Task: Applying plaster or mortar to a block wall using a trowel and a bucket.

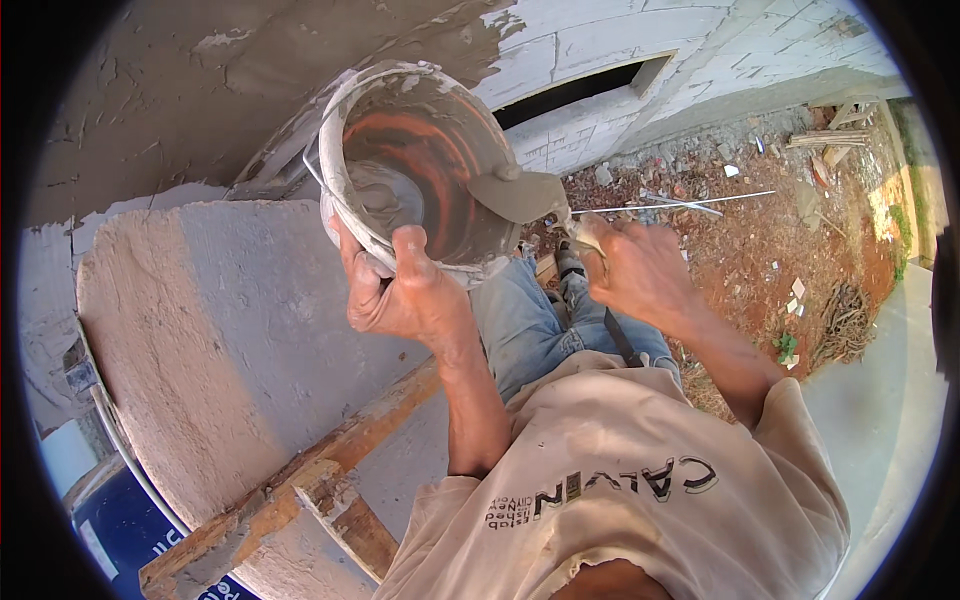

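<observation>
My left hand [405, 285] grips the rim of a mortar-smeared bucket [480, 130], its thumb hooked over the near edge. The bucket is tilted so that its inside shows. Wet grey mortar [375, 195] lies at the bottom, and reddish-orange streaks of the wall show through the coating. To its right, my right hand [640, 270] is closed round the handle of a trowel [520, 197]. The mortar-coated blade reaches over the bucket's right rim. A wire handle [312, 160] hangs at the bucket's left side.
Wet render [200, 110] covers the wall at upper left; pale blocks [600, 40] with a dark opening continue right. A broad mortar-stained board [230, 310] and a wooden beam [330, 440] lie at left. A blue drum [130, 530] stands below. Rubble-strewn soil [740, 250] spreads at right.
</observation>
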The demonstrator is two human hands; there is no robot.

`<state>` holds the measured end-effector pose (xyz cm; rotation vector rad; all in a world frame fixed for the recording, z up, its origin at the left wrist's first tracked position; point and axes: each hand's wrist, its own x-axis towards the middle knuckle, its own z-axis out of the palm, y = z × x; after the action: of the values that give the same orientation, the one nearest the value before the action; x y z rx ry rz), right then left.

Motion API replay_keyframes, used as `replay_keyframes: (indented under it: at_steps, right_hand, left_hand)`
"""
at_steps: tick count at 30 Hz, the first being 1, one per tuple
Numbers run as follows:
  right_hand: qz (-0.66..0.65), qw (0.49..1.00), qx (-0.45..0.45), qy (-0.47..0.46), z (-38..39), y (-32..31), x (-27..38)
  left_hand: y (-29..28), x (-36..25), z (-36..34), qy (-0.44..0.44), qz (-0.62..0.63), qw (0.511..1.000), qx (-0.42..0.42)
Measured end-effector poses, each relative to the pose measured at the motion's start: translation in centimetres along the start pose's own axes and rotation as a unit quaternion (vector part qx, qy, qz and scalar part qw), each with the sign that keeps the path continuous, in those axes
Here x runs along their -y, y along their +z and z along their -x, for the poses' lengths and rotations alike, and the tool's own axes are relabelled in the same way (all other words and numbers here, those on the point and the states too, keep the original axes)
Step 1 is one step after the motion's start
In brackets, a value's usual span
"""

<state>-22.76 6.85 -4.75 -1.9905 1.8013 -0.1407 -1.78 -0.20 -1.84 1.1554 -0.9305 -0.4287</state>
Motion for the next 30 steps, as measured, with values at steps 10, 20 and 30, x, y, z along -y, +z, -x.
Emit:
replay_keyframes:
  at_steps: [10,20,30]
  right_hand:
    - [-0.238,0.932,-0.261,-0.077,1.2,2.1,0.4]
    - [-0.171,0.947,-0.268,-0.049,3.4,1.8,-2.1]
    - [-0.135,0.926,-0.351,-0.031,-2.8,-2.2,-7.9]
  left_hand:
    - [-2.6,3.2,-5.2,-0.349,0.182,0.911,-0.123]
    - [-0.2,2.4,-5.8,-0.379,0.299,0.876,0.008]
    - [-3.8,1.5,-4.5,-0.382,0.271,0.881,0.073]
